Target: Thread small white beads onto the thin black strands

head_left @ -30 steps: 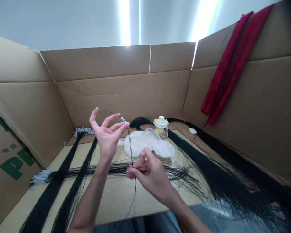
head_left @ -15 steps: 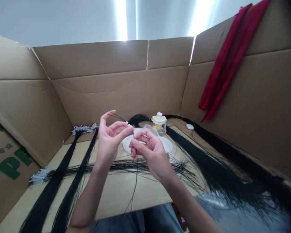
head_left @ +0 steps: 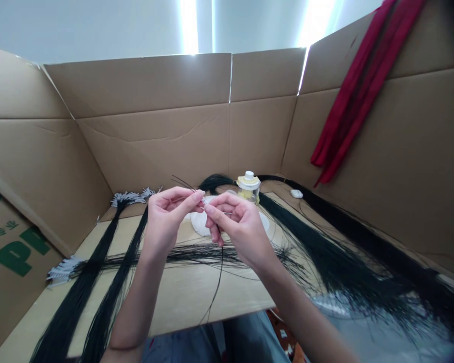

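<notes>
Thin black cords (head_left: 220, 282) hang from my right hand (head_left: 238, 227), which pinches them between thumb and fingers; their lower ends reach down near the table's front edge. My left hand (head_left: 170, 214) is closed in a pinch on the same cords, whose short upper ends stick out to the upper left. The two sets of fingertips nearly meet, with a small whitish piece between them, too small to make out. Behind the hands lies a round white pad (head_left: 200, 224), partly hidden by them.
Black cord bundles with white tips (head_left: 130, 197) lie on the left of the table (head_left: 189, 292); another crosses behind my wrists (head_left: 181, 254). Loose dark cords (head_left: 310, 242) spread on the right. A yellow-and-white bottle (head_left: 248, 185) stands at the back. Cardboard walls (head_left: 155, 131) surround the table; red cloth (head_left: 351, 116) hangs right.
My left index finger has come down from its raised position into a pinch. Both hands have drawn together at the fingertips, and the hanging cord ends have swung slightly.
</notes>
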`<action>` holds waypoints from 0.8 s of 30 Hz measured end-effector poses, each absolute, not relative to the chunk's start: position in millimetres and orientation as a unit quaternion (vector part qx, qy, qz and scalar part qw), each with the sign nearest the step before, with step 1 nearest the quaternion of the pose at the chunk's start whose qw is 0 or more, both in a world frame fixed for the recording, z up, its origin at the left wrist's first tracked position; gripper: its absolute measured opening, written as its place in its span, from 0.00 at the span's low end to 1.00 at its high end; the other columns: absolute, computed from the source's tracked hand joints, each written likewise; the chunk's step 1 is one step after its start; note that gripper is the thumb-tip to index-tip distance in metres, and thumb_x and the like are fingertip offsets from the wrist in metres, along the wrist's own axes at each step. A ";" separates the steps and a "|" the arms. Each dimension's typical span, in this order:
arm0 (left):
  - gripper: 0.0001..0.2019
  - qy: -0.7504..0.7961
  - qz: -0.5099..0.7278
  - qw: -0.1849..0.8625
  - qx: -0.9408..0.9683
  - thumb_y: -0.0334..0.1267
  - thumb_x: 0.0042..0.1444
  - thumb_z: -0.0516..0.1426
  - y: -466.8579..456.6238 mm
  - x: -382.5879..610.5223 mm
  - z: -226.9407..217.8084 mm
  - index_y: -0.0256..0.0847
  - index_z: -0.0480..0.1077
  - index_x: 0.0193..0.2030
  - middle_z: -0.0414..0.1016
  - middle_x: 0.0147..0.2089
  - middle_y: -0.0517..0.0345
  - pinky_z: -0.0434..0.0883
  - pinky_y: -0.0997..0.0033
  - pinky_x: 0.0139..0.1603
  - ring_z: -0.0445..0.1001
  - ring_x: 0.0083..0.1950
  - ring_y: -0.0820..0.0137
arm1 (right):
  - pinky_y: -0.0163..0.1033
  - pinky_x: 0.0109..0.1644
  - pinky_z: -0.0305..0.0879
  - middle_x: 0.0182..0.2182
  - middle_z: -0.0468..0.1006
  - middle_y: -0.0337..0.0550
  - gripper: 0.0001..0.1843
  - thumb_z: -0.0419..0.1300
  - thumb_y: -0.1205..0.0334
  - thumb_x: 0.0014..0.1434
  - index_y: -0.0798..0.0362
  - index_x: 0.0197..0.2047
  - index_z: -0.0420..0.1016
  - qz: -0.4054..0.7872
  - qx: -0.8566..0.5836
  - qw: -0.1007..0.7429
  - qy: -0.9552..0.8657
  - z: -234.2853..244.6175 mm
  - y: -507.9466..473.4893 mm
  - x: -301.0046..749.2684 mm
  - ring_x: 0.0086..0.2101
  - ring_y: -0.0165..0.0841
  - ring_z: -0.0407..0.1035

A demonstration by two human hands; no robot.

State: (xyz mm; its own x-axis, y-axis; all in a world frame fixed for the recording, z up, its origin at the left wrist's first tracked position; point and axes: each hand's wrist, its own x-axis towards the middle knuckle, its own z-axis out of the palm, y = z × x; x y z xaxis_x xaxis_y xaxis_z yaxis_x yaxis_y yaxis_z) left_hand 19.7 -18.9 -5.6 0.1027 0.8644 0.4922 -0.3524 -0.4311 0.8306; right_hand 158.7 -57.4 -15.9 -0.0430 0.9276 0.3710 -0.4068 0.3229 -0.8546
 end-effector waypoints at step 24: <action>0.02 0.243 0.655 0.416 0.582 0.33 0.50 0.71 -5.6 4.1 -1.5 0.41 0.83 0.30 0.84 0.32 0.59 0.77 0.83 0.32 0.80 0.30 0.76 | 0.23 0.10 0.53 0.15 0.74 0.33 0.12 0.75 0.60 0.50 0.57 0.30 0.80 0.537 -0.272 0.616 -0.508 -2.7 -32.6 149.7 0.11 0.21 0.60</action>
State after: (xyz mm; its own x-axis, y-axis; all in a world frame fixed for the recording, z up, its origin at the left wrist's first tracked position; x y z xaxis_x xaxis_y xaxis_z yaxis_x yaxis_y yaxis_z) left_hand 4.1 -5.6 -1.5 0.0243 0.8281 0.5601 -0.2620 -0.5354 0.8029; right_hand 149.7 -32.6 -2.7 -0.0919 0.9382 0.3335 -0.3855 0.2753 -0.8807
